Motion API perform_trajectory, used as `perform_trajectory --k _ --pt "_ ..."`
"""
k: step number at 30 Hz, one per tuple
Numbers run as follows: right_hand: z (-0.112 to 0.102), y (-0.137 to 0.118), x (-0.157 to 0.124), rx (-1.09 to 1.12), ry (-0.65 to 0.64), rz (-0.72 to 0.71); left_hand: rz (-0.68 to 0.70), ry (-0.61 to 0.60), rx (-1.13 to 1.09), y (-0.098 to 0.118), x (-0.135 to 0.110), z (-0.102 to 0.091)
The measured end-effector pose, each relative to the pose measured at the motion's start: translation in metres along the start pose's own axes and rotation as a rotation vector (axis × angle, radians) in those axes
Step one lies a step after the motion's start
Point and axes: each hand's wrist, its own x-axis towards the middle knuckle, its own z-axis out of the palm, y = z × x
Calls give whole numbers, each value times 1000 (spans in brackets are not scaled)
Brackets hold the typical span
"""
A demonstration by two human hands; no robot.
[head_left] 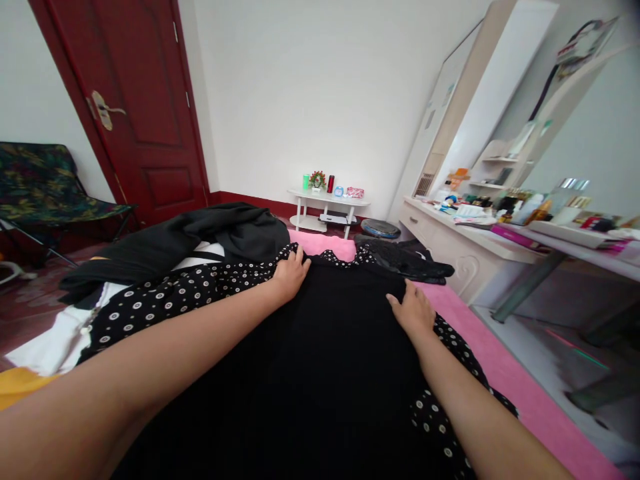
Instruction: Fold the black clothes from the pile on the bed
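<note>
Cloth [340, 373], black, cut off below, partly hidden by arms [165, 360] — under left hand [291, 272] with bent fingers, cannot tell if pinching — and right hand [416, 310] with open fingers.

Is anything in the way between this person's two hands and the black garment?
Nothing visible is: the left hand and right hand both appear to touch the black garment. The dark clothes lie off to the left, not between.
</note>
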Motion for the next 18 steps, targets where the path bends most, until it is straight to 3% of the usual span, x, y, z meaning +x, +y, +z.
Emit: perform_trajectory --k 6,11,15,18 --pt "-9 -2 2 -101 -92 -74 -56 -146 -64 9 30 1" --pt "-15 -7 -4 -20 -180 -138 -71 -156 -86 10 37 0" --pt "-26 -5 -9 40 -73 -195 -50 -104 -84 8 30 -8" --pt "-47 10 4 7 84 -317 -19 -10 -85 5 28 -23"
